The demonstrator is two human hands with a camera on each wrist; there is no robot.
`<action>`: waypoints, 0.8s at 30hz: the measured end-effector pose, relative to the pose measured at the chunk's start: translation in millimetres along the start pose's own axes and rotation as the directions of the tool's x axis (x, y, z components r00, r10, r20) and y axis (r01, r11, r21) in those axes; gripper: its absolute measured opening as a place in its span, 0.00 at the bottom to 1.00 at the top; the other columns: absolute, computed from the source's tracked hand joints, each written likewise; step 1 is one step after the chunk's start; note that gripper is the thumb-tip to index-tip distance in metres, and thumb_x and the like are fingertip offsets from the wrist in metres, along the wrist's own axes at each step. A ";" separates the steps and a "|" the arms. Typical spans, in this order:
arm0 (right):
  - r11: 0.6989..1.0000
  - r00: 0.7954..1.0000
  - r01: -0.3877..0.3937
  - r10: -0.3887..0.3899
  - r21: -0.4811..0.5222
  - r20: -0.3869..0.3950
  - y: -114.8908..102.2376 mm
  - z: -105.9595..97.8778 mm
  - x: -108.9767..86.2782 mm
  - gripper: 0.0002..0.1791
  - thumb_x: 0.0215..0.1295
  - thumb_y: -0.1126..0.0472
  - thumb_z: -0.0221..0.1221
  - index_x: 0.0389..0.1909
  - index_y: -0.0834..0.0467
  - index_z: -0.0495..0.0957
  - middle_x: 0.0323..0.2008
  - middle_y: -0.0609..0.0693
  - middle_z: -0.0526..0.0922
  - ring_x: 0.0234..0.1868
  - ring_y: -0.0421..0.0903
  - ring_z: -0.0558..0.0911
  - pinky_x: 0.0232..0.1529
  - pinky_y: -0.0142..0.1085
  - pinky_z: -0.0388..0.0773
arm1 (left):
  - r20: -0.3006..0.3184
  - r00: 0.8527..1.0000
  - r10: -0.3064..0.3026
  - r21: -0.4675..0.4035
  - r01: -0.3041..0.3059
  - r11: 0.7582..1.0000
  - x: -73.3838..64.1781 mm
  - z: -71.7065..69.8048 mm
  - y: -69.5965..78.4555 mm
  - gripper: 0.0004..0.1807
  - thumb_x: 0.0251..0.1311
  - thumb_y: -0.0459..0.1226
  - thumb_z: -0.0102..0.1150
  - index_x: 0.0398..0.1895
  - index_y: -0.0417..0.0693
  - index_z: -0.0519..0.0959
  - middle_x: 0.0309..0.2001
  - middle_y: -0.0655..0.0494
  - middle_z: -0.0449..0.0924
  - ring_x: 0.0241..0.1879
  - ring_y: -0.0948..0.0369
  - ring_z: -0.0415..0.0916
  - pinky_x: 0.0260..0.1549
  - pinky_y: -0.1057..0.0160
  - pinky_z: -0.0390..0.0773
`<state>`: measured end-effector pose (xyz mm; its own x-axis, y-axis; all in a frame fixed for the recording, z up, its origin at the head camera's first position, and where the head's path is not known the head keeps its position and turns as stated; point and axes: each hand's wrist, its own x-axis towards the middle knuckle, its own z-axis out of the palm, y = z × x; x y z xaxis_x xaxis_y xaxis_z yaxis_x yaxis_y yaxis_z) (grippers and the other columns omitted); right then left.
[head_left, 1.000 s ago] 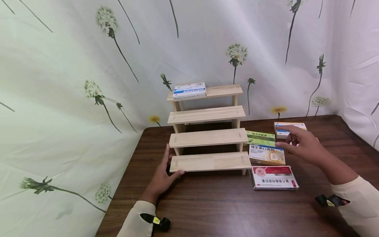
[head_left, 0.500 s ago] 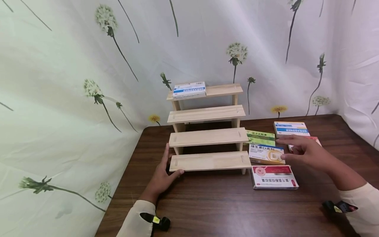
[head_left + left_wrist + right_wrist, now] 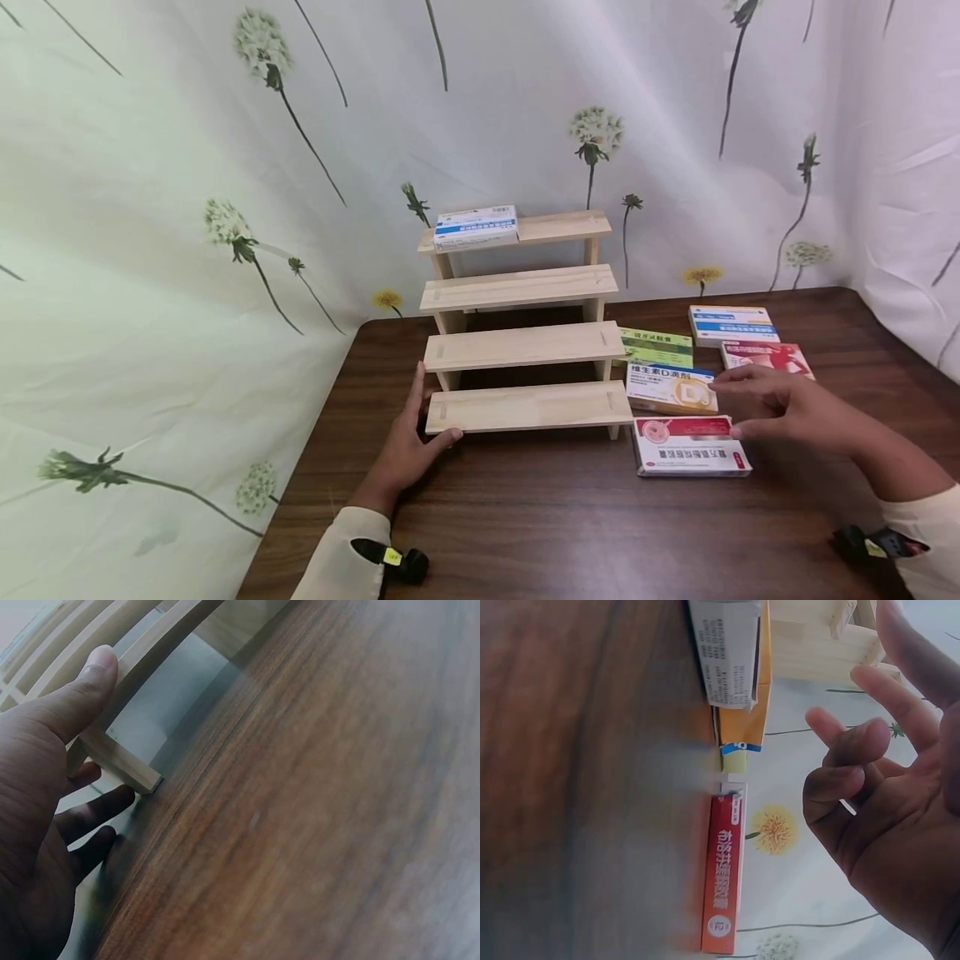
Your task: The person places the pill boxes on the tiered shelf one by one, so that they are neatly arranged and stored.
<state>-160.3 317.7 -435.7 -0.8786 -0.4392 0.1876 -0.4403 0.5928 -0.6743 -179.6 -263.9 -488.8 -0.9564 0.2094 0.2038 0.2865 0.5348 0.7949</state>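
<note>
A stepped wooden display rack (image 3: 525, 346) with several tiers stands on the table. My left hand (image 3: 405, 450) holds its lower left corner, thumb against the front edge of the lowest step, index finger along the side. In the left wrist view, other fingers show loosely bent by the leg (image 3: 124, 761). My right hand (image 3: 802, 408) hovers beside the medicine boxes with bent fingers and nothing held. Nearest it are a red-and-white box (image 3: 692, 447) and a white-and-orange vitamin D box (image 3: 670, 386). Behind lies a green box (image 3: 655, 346).
A blue-and-white medicine box (image 3: 476, 229) lies on the top tier at left. Farther back at right are another blue-and-white box (image 3: 732, 325) and a red box (image 3: 768, 357). Dandelion-print cloth (image 3: 480, 108) hangs close behind the dark wooden table (image 3: 540, 525).
My right hand has moved toward me, from over the back boxes to beside the front red-and-white box, uncovering the red box. My left hand stays at the rack's corner.
</note>
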 end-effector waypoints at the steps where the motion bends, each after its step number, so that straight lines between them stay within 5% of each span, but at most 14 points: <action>1: 1.000 1.000 0.001 -0.002 0.007 0.007 1.0 0.7 -1.1 0.31 0.60 0.63 0.79 0.66 0.58 0.86 0.62 0.26 0.75 0.28 0.43 0.71 0.26 0.35 0.69 | -0.003 1.000 0.000 -0.001 0.000 1.000 0.0 -0.9 0.0 0.69 0.66 0.44 0.78 0.91 0.76 0.31 0.79 0.39 0.70 0.78 0.40 0.70 0.77 0.32 0.65; 9: 0.997 0.997 0.072 -0.071 0.014 -0.006 9.6 6.4 -11.7 0.32 0.56 0.66 0.81 0.64 0.56 0.87 0.62 0.19 0.74 0.24 0.40 0.70 0.24 0.34 0.68 | 0.000 1.000 0.009 0.030 -0.009 1.000 1.6 -0.9 -3.0 0.69 0.67 0.46 0.78 0.91 0.75 0.30 0.81 0.40 0.69 0.79 0.41 0.69 0.77 0.31 0.65; 19: 0.993 0.993 -0.062 0.051 0.096 0.107 18.2 8.5 -21.3 0.32 0.63 0.65 0.77 0.70 0.56 0.83 0.62 0.13 0.68 0.25 0.45 0.72 0.25 0.36 0.70 | -0.001 1.000 0.001 0.014 -0.001 1.000 1.5 -0.2 0.8 0.69 0.66 0.46 0.78 0.91 0.75 0.31 0.81 0.39 0.69 0.80 0.40 0.68 0.79 0.30 0.62; 21: 0.991 0.988 -0.088 0.073 0.102 0.138 18.9 8.6 -22.1 0.33 0.64 0.64 0.76 0.71 0.57 0.82 0.67 0.23 0.72 0.25 0.45 0.73 0.25 0.36 0.71 | 0.001 1.000 -0.003 0.012 0.003 1.000 1.1 -0.5 1.7 0.69 0.66 0.46 0.78 0.91 0.75 0.31 0.81 0.39 0.69 0.80 0.40 0.68 0.79 0.30 0.61; 24: 0.987 0.977 -0.126 0.106 0.097 0.187 18.8 8.6 -22.1 0.33 0.66 0.62 0.75 0.73 0.58 0.81 0.74 0.53 0.74 0.25 0.44 0.74 0.26 0.35 0.72 | 0.003 1.000 -0.010 0.007 0.010 1.000 0.6 -1.1 2.8 0.69 0.66 0.46 0.78 0.91 0.74 0.30 0.81 0.39 0.68 0.81 0.40 0.67 0.80 0.30 0.61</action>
<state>-147.6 332.7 -458.6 -0.8700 -0.4925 -0.0218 -0.3066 0.5753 -0.7583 -179.5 -263.2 -485.8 -0.9589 0.2064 0.1945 0.2775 0.5422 0.7931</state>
